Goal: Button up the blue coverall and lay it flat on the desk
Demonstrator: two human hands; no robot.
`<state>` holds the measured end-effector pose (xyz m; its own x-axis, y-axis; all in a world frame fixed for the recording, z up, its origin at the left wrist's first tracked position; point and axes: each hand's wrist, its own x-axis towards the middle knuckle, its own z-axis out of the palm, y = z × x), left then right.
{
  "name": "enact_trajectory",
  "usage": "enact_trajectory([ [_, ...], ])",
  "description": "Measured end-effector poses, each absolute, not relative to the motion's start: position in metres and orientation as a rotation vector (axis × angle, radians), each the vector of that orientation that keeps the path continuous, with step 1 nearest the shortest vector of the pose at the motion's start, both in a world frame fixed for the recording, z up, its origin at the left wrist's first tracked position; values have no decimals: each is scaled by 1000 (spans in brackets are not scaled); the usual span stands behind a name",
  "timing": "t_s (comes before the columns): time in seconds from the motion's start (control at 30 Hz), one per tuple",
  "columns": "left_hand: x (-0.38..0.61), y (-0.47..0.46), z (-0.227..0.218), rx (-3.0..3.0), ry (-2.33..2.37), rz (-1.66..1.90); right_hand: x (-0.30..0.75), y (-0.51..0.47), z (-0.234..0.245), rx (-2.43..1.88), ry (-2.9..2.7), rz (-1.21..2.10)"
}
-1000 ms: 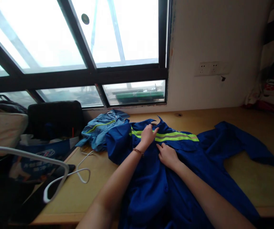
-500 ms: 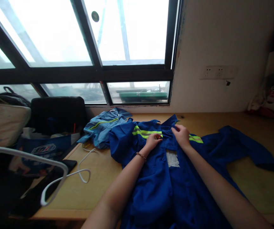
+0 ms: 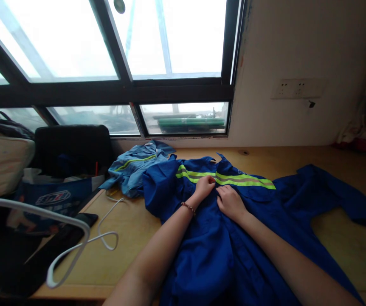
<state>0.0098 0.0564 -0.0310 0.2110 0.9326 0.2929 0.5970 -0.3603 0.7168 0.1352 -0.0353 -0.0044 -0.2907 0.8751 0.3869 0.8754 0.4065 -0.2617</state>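
A dark blue work jacket [image 3: 198, 255] with yellow-green reflective chest stripes lies front side up on the wooden table, its collar towards the window. My left hand [image 3: 204, 187] pinches the front edge of the jacket just below the stripe; a beaded bracelet is on that wrist. Close beside it on the right, my right hand [image 3: 230, 201] has its fingers curled on the other front edge, under the stripe. The two front edges meet between my hands. Whatever small part lies under the fingertips is hidden.
A light blue garment [image 3: 135, 165] with a yellow stripe lies crumpled at the back left. A white cable [image 3: 109, 233] runs over the left side of the table [image 3: 113, 267]. Bags and a black chair back [image 3: 73, 148] stand left. Window and socket wall are behind.
My right hand has come down from the collar to below the stripe, laying the right front panel flat. The white label patch is now covered. My left hand keeps its pinch.
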Motion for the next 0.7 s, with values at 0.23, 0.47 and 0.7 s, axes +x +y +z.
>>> enact_trajectory([
  [0.23, 11, 51, -25, 2033, 1442, 949, 143, -19, -14, -1599, -2004, 160],
  [0.47, 10, 48, -25, 1981, 1465, 1057, 147, -17, -12, -1702, -1917, 244],
  [0.7, 10, 49, -27, 1658, 1197, 1092, 150, -13, -13, -1637, -1753, 352],
])
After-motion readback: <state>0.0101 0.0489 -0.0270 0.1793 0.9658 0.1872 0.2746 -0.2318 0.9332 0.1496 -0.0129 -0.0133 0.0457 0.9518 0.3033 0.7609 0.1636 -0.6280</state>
